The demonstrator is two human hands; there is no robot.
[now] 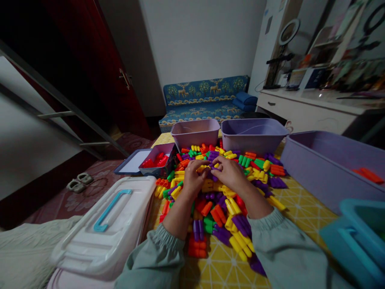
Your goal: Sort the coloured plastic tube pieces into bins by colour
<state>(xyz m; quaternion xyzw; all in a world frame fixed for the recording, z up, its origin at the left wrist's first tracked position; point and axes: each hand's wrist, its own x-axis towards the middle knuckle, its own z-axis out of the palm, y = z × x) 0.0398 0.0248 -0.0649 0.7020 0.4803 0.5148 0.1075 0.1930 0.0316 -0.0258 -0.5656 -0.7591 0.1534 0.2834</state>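
A wide heap of red, yellow, green, purple and orange plastic blocks [207, 208] covers the middle of the yellow patterned table [219, 269]. Over its far half, my left hand [195, 174] has its fingers curled, with a yellow block at the fingertips. Close on its right, my right hand [227, 170] is bent inward with thumb and fingers round a purple block [213, 155]. The two hands nearly meet, and the fingertips partly hide the small pieces between them.
Two purple bins [195, 138] [252, 138] stand behind the heap. A larger bin [315, 168] holds orange pieces at right, near a teal container [355, 241]. At left are a box of red blocks [155, 160] and a white lid [120, 220] with a blue handle.
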